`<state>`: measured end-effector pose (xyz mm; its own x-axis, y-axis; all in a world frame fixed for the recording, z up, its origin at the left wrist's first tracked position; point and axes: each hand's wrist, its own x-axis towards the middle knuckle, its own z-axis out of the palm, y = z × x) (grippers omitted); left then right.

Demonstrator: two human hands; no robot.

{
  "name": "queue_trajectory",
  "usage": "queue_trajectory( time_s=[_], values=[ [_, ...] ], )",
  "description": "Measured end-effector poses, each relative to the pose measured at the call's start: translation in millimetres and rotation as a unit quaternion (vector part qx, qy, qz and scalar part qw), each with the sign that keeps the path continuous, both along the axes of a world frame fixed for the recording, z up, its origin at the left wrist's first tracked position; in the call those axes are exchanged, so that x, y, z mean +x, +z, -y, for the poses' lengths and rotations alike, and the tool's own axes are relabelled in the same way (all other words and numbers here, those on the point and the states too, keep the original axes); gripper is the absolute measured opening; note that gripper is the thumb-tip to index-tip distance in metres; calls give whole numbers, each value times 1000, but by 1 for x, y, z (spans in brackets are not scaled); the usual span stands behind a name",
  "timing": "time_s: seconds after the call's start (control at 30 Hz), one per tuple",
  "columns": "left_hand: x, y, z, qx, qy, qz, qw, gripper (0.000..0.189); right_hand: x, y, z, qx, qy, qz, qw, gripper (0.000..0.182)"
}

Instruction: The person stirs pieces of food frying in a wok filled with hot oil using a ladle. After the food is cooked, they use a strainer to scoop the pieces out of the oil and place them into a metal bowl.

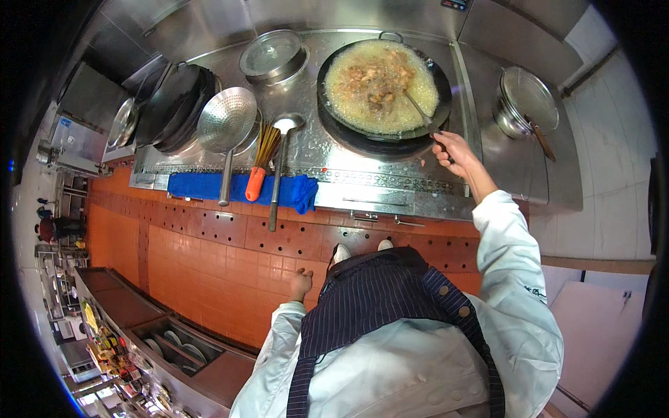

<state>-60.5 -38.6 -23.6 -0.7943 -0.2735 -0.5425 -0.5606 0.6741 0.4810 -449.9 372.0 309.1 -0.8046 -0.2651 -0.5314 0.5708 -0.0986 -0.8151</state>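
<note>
My right hand (452, 151) is closed round the handle of a long metal utensil (418, 108), whose far end is hidden in the bubbling oil. The oil fills a large black wok (446, 86) on the steel range, with browned food pieces (389, 73) massed in its middle and back. My left hand (301, 285) hangs low beside the apron over the tiled floor, holding nothing that I can see. Left of the wok lie a steel ladle (287, 123), a bamboo brush (256, 180) with an orange handle and a perforated strainer (227, 120).
A blue cloth (201, 186) lies along the range's front edge. Stacked black woks (175, 112) stand left, a round steel container (272, 55) at the back. Right is a steel pot (509, 117) with a sieve. Behind, a counter (209, 376) holds plates; a person (52, 230) is far left.
</note>
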Motion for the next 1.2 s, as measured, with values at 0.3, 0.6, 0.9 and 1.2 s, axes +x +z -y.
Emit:
queue_trajectory(
  time_s=[0.3,0.6,0.9,1.2],
  values=[
    [-70,40,-14,47,73,6,996,49,29,74,-33,255,89,-124,955,32],
    [-66,13,-13,65,56,27,996,53,-26,26,-100,591,131,-491,626,38],
    [-36,43,-32,33,108,77,991,53,12,81,-3,107,24,150,983,22],
    [-9,38,-17,28,135,82,987,52,-3,-25,27,-172,-31,164,971,20]
  ],
)
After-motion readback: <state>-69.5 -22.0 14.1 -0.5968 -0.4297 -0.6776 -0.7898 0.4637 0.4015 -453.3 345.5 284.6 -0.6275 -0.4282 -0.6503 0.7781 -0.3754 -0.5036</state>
